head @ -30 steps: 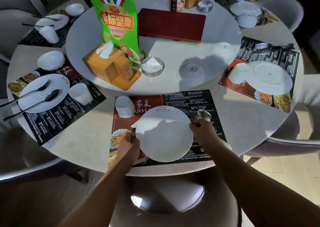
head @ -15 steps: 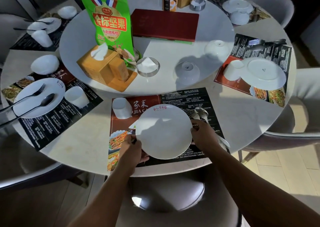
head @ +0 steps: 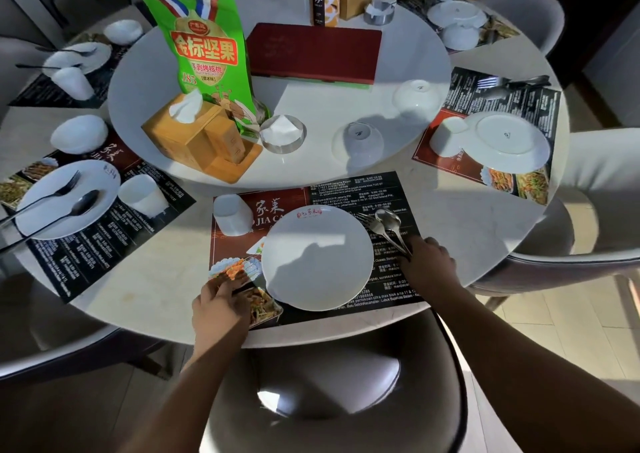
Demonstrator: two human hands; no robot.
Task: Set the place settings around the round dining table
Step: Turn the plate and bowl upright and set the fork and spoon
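Plate (head: pixel 317 262), round white ceramic, just released on black-red placemat (head: pixel 346 189); left hand (head: pixel 221 302) flat; right hand (head: pixel 427 265) grips steel cutlery (head: pixel 389 226), next.

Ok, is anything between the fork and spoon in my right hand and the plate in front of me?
Nothing visible. The right hand holds the fork and spoon just right of the plate, whose top is bare.

My right hand (head: pixel 427 262) covers the fork (head: pixel 369 220) and spoon (head: pixel 388 218) handles; my left hand's (head: pixel 218 305) fingertips (head: pixel 230 281) blur into the placemat (head: pixel 346 189).
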